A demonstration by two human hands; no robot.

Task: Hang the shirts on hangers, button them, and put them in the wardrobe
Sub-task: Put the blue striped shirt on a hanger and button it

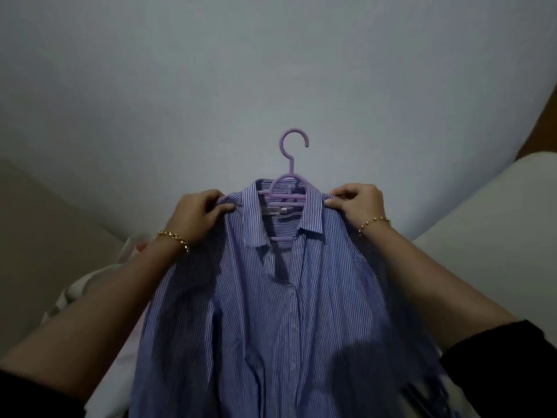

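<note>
Our left fingers (221, 207) are curled, with the thumb pinching the cloth of one shoulder of the shirt (271, 303). Our right fingers (339, 198) are curled the same way and pinch the other shoulder. Both hands grip fabric at the outer ends of the collar. The left hand (197, 212) and right hand (358, 203) sit level with each other, one on each side of the neck opening, backs turned toward us.

Between the hands, the lilac hanger (287, 196) sits inside the collar, its crossbars showing through the open neck. Its hook stands straight up above the shirt at the centre of the view, the tip curling over to the right.

The shirt is blue with fine white stripes. We hold it upright in front of us, front facing us, collar at the top and the body falling toward the bottom edge. Its long axis runs from the hook straight down. The collar lies open, and small pale buttons run down the front. We cannot tell whether they are fastened.

A gold bracelet (173, 238) circles the left wrist and another gold chain (373, 222) the right. Black sleeves (497, 366) cover our upper forearms.

Behind it all is a plain pale wall (271, 70). White cloth (87, 286) lies low at the left.
</note>
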